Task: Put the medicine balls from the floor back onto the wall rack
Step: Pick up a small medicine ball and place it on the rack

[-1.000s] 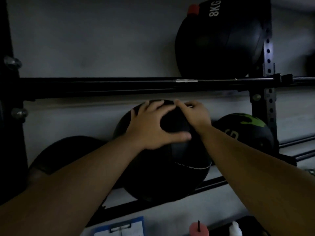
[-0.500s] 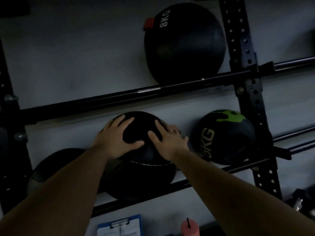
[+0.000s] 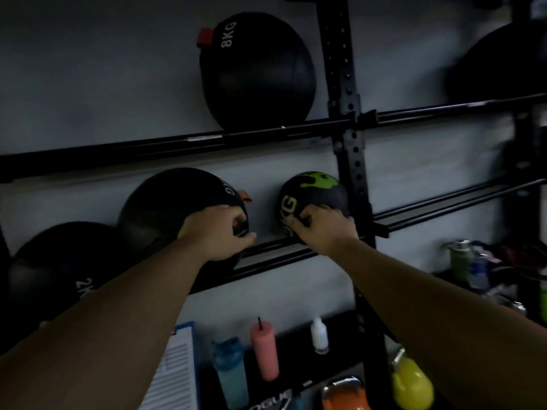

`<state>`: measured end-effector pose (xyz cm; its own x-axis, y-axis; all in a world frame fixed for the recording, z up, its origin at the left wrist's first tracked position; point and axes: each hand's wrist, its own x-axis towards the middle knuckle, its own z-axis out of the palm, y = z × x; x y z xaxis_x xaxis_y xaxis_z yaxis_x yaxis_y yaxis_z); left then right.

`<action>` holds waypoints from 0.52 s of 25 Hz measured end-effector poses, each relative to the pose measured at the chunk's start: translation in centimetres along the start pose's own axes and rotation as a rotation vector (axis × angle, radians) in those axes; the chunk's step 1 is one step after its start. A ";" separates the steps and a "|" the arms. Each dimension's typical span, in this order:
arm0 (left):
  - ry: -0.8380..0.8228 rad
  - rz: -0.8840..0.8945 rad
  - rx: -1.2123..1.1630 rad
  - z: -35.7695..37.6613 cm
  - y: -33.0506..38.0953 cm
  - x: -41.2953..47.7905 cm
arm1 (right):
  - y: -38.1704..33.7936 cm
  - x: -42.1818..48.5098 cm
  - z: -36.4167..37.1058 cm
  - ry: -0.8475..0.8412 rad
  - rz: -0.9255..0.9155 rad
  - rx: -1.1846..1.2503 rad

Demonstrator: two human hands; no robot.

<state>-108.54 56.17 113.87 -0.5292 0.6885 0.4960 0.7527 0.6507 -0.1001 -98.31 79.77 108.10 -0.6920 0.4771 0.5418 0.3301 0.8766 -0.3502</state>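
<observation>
Fingers (image 3: 236,216) of our left hand (image 3: 216,229) curl onto the big black ball (image 3: 171,208), seated on the lower rail (image 3: 266,255) of the wall rack (image 3: 344,99); right hand (image 3: 325,229) cups the green-splashed ball (image 3: 313,193), fingers spread on it. We judge both are being nudged snug. Next, let go and fetch another. Above sits the 8KG ball (image 3: 257,78); below, bottles (image 3: 263,350) in dim light.

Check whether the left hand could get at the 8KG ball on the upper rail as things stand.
Probably yes. The left hand rests on the big black ball on the lower rail, and the 8KG ball sits above and slightly right with only bare wall and the upper rail between. Nothing blocks a straight reach up.
</observation>
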 end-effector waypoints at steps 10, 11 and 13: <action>-0.048 0.285 -0.276 -1.6 8.3 -12.6 | 4.6 -23.9 -10.5 0.108 0.396 -0.170; -0.065 0.309 -0.303 -1.1 9.0 -14.3 | 4.6 -26.9 -10.7 0.108 0.421 -0.178; -0.122 0.345 -0.349 0.0 11.0 -17.5 | 5.0 -32.9 -11.1 0.095 0.472 -0.216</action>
<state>-91.01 51.26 104.05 -0.2529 0.8903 0.3786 0.9668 0.2475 0.0638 -66.75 69.13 97.05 -0.3784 0.8180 0.4332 0.7234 0.5533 -0.4130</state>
